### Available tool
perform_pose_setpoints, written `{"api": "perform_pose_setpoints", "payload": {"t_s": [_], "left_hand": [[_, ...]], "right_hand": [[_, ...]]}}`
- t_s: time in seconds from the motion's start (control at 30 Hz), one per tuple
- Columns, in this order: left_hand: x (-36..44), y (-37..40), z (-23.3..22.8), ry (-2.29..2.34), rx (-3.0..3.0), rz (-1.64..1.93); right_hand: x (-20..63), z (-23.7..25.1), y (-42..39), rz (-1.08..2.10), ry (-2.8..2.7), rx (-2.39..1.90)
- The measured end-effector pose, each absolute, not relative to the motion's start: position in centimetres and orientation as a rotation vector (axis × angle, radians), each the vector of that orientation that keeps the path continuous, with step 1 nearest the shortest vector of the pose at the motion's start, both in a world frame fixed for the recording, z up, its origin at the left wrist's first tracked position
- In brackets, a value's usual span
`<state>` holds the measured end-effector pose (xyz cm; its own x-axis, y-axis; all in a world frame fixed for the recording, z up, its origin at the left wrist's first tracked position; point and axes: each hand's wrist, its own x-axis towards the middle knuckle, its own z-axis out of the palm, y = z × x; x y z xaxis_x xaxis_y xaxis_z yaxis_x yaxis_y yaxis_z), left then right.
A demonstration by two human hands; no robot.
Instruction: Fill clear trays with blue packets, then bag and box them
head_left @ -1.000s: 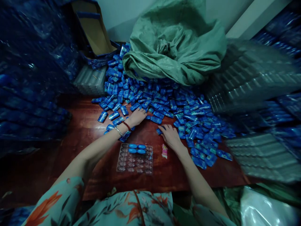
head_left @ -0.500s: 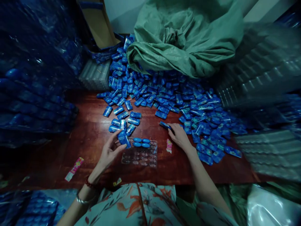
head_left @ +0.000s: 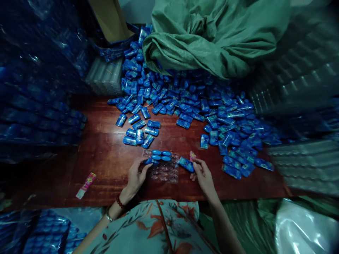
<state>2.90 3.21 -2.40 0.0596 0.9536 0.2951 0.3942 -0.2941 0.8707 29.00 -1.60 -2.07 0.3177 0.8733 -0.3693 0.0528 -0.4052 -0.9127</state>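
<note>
Two hands: both at the near edge of the reddish-brown wooden surface [head_left: 106,158], on either side of a clear plastic blister tray [head_left: 164,173].
Left hand [head_left: 136,176]: fingers pinched on a small blue oblong packet [head_left: 148,161], pressing it at the tray's far left corner.
Right hand [head_left: 203,174]: fingers closed on another blue foil packet [head_left: 185,164], held just off the tray's right edge.
Tray: lies flat near the surface's near edge; its far row holds blue oblong pieces [head_left: 161,155], the rest of its pockets look unfilled.
Loose blue packets [head_left: 201,109]: a wide heap across the far and right parts of the surface, with a small cluster [head_left: 140,134] left of centre.
Green woven sack [head_left: 212,35]: slumped at the far edge, over the heap.
Pink wrapper [head_left: 86,185]: alone near the left near corner.
</note>
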Motion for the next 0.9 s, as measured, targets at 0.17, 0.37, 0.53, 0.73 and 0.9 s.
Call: {"api": "perform_pose_setpoints", "payload": {"t_s": [0.17, 0.37, 0.53, 0.73, 0.9], "left_hand": [[2.3, 3.1, -2.3, 1.162, 2.288, 1.069], [2.1, 3.9, -1.0, 1.044, 2.575, 0.827], [2.2, 4.5, 0.0, 1.073, 2.567, 0.719], [2.2, 4.0, -0.5, 1.038, 2.617, 0.754], [1.7, 3.9, -0.1, 1.035, 2.618, 0.785]], "right_hand": [[29.2, -2.3, -2.1, 1.083, -1.15, -1.764], [29.0, -2.4, -2.2, 0.706, -1.502, -1.802], [28.8, -2.0, -2.6, 0.668, -1.49, -1.815], [25.4, -2.2, -3.5, 0.966, -1.32, -1.747], [23.5, -2.7, -2.9, 0.715, -1.582, -1.761]]}}
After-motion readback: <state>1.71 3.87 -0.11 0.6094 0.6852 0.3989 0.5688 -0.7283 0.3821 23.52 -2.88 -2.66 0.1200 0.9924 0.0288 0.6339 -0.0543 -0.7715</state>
